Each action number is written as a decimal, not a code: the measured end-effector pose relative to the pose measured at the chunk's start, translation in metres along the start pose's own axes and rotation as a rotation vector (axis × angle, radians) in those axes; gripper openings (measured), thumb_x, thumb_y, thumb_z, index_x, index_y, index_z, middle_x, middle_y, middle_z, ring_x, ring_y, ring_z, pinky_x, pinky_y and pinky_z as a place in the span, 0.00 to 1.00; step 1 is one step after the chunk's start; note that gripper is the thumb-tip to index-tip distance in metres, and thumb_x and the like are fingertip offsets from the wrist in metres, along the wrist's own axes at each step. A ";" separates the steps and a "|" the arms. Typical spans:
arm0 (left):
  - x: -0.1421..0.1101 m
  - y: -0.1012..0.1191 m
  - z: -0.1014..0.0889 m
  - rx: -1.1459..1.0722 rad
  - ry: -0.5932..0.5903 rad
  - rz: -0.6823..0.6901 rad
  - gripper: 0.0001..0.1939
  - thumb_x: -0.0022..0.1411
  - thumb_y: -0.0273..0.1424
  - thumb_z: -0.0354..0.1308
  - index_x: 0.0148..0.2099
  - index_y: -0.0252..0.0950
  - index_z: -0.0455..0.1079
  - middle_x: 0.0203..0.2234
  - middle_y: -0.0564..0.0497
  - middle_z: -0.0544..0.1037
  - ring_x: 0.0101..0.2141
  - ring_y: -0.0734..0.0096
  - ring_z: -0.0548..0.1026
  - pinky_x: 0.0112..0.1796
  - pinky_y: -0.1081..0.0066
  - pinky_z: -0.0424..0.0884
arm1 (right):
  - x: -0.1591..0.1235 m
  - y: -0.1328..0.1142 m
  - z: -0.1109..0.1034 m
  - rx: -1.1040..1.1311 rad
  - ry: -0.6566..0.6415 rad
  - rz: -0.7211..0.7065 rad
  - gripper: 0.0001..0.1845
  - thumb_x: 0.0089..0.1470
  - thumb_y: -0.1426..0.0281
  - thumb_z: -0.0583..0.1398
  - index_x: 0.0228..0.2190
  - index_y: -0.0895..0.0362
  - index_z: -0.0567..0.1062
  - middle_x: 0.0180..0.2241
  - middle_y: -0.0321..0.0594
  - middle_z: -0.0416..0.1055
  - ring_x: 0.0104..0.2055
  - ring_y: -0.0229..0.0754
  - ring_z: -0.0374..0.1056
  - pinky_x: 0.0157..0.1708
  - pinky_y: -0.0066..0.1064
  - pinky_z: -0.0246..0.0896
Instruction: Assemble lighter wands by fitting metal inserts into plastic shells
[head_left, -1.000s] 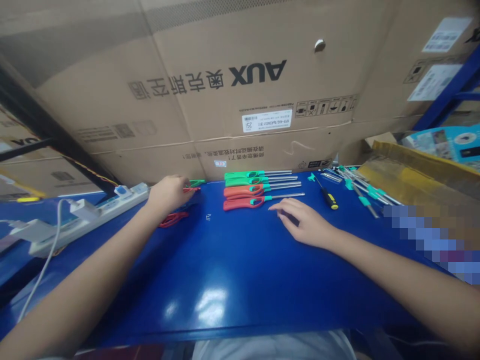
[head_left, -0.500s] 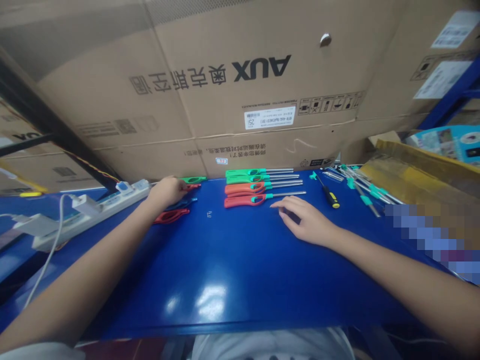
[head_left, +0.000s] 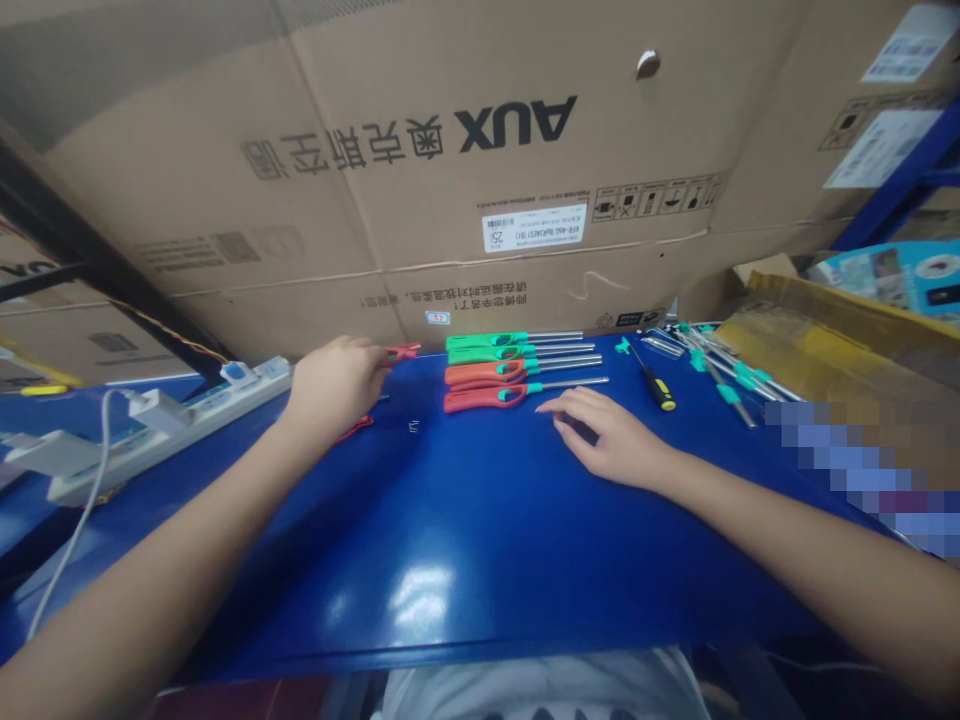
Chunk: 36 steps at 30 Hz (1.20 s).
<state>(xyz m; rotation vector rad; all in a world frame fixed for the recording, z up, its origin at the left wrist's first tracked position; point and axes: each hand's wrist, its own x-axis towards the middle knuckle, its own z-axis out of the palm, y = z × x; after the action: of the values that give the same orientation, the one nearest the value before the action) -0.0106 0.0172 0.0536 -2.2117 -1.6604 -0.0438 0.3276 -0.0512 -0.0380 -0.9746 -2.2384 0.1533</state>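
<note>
My left hand (head_left: 336, 392) is closed on a red lighter handle (head_left: 405, 351), lifted a little off the table; its front end sticks out past my fingers. Below that hand, another red handle (head_left: 358, 428) lies mostly covered by it. Four-in-a-row is how the long-nosed gas lighters lie: a green lighter (head_left: 466, 342) at the back, a second green one, an orange lighter (head_left: 469, 374), and a red lighter (head_left: 469, 400) in front, metal tubes pointing right. My right hand (head_left: 611, 440) rests open on the table by the red lighter's tube tip, holding nothing.
A yellow-black screwdriver (head_left: 661, 390) lies right of the lighters. Beyond it are loose metal tubes with teal fittings (head_left: 724, 385) and a yellow-brown bag (head_left: 847, 350). Small metal pins (head_left: 413, 426) lie mid-table. A white power strip (head_left: 180, 435) stands left; a cardboard box (head_left: 420, 220) walls the back.
My left hand has picked the red handle up from the table and moved slightly right and up with it. My right hand has stayed in place.
</note>
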 end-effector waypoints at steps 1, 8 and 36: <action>-0.006 0.009 -0.004 0.003 0.035 0.063 0.17 0.68 0.32 0.48 0.47 0.38 0.78 0.42 0.42 0.82 0.47 0.47 0.76 0.39 0.60 0.70 | 0.000 -0.001 -0.001 0.002 0.005 -0.005 0.14 0.63 0.74 0.54 0.49 0.54 0.74 0.39 0.44 0.76 0.43 0.47 0.73 0.43 0.42 0.71; -0.052 0.075 -0.017 -0.144 0.126 0.439 0.11 0.67 0.25 0.51 0.40 0.35 0.77 0.38 0.43 0.81 0.40 0.55 0.77 0.38 0.61 0.71 | 0.001 -0.007 -0.004 0.019 -0.022 -0.042 0.15 0.64 0.74 0.55 0.51 0.55 0.72 0.42 0.45 0.76 0.44 0.47 0.71 0.46 0.42 0.69; -0.059 0.088 0.041 -0.877 -0.064 0.439 0.26 0.64 0.36 0.64 0.62 0.40 0.67 0.54 0.42 0.74 0.55 0.55 0.71 0.57 0.54 0.69 | 0.002 0.005 -0.027 0.115 -0.451 0.036 0.14 0.63 0.63 0.62 0.49 0.53 0.77 0.43 0.42 0.73 0.41 0.42 0.71 0.42 0.33 0.67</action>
<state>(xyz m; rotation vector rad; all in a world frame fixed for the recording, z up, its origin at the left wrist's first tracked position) 0.0457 -0.0445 -0.0234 -3.1929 -1.2606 -0.7079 0.3468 -0.0501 -0.0186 -0.9919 -2.5802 0.5603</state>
